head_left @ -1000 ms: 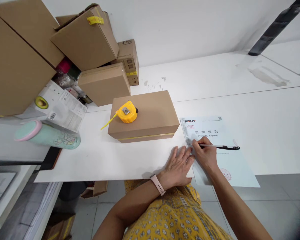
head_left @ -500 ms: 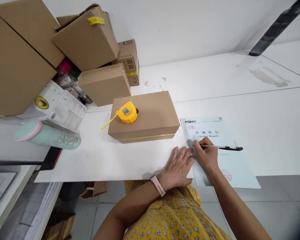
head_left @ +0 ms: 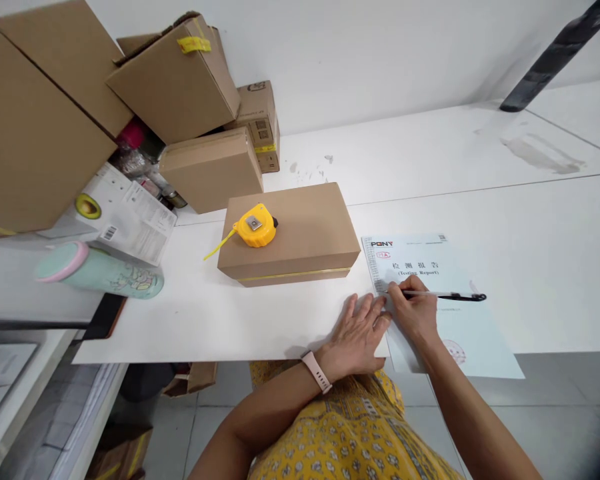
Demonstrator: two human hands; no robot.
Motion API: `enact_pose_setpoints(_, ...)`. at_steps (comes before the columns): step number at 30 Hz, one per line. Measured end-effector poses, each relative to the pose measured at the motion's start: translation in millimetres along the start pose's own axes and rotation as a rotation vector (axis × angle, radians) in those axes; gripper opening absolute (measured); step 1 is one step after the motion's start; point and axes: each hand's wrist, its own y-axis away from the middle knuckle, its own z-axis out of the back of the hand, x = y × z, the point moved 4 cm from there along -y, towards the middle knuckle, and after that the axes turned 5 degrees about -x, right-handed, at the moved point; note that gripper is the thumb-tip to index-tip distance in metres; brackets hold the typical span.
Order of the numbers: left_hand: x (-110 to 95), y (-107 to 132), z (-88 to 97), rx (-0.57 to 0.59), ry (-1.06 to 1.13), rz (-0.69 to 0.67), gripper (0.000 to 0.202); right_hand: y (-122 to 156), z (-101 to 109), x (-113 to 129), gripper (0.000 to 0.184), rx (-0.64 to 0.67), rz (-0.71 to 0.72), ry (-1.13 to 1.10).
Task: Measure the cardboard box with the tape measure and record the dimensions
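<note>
Between the thumb and fingers of my right hand (head_left: 414, 313) is a pen (head_left: 455, 296) with a clear barrel and black ends. Its tip points left, over the left edge of a pale blue testing report (head_left: 475, 347); whether the tip touches paper is hidden by my fingers. My left hand (head_left: 359, 330) lies flat on the table's front edge with fingers spread, its fingertips at the report's left edge. Left of the report sits a closed cardboard box (head_left: 305, 220). A yellow tape measure (head_left: 257, 227) rests on top of that box, its yellow strap hanging left.
Several cardboard boxes (head_left: 210, 170) are stacked at the back left. A mint green bottle (head_left: 115, 272) lies tilted near a white box with an avocado picture (head_left: 145, 220). A dark cylinder (head_left: 545, 63) stands at the back right. The report overhangs the white table's (head_left: 205, 327) front edge.
The whole view has shifted very slightly. Both hands, the pen and the report keep practically the same places.
</note>
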Motion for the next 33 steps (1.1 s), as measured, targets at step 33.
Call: enact_pose_setpoints(33, 0.7, 0.4, 1.2, -0.03, 0.013, 0.004, 0.079, -1.2, 2.8, -3.3, 0.027, -0.091, 0.019, -0.043)
